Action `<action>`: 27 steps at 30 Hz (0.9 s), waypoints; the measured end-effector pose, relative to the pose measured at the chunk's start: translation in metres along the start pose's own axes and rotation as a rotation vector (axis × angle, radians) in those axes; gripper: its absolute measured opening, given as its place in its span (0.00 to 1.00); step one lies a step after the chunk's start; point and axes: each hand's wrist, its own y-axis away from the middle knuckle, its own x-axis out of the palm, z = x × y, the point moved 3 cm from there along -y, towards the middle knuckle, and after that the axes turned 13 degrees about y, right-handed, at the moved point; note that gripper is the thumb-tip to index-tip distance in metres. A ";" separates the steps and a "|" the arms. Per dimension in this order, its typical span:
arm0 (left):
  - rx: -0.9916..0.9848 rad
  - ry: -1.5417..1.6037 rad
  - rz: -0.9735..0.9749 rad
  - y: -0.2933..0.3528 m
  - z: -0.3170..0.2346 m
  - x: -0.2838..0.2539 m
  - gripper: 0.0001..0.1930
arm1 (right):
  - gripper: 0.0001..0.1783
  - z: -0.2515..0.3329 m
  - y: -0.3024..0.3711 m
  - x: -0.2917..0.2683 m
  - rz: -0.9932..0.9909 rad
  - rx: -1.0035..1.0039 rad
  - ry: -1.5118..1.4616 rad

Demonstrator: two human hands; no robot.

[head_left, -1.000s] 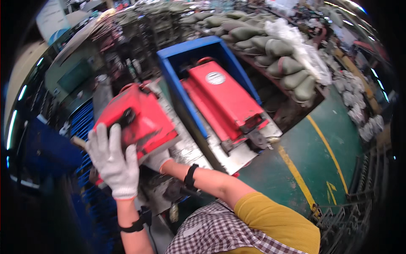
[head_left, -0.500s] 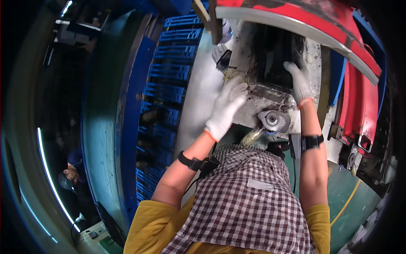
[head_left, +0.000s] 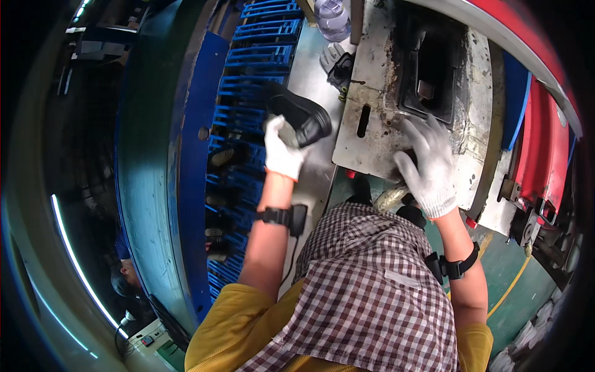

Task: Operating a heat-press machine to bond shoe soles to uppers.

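L hand (head_left: 282, 149), white glove, gripped a black shoe (head_left: 302, 115) by the heel end, over the blue slatted rack (head_left: 248, 68); palm side hidden, toe pointing right. R hand (head_left: 429, 167), also gloved, lay spread and flat on the stained metal plate (head_left: 372, 124), grasping nothing; thumb partly hidden. Dark mould cavity (head_left: 427, 74) just beyond it, inside hard to read. Spare glove (head_left: 331, 57) near the rack's edge. Red hinged cover (head_left: 542, 149) at right, cut off by frame. Clear bottle (head_left: 331, 15) at top, cropped.

Factory floor, shoe-making workshop, grimy metal mould press (head_left: 427, 80) at 1 o'clock, blue plastic racks (head_left: 248, 93) at 11, green painted floor (head_left: 527, 291) at 4
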 end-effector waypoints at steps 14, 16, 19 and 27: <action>0.497 -1.170 -0.610 -0.209 -0.158 -0.116 0.44 | 0.15 -0.002 0.016 0.026 0.069 0.135 0.140; 0.444 -1.116 -0.779 -0.197 -0.171 -0.138 0.47 | 0.14 0.002 0.015 0.026 0.103 0.131 0.117; 0.667 -1.232 -0.618 -0.164 -0.166 -0.160 0.46 | 0.14 0.005 0.015 0.028 0.072 0.133 0.114; 0.900 -0.500 -0.708 -0.097 -0.103 -0.163 0.24 | 0.13 -0.025 0.035 0.016 -0.003 0.094 0.241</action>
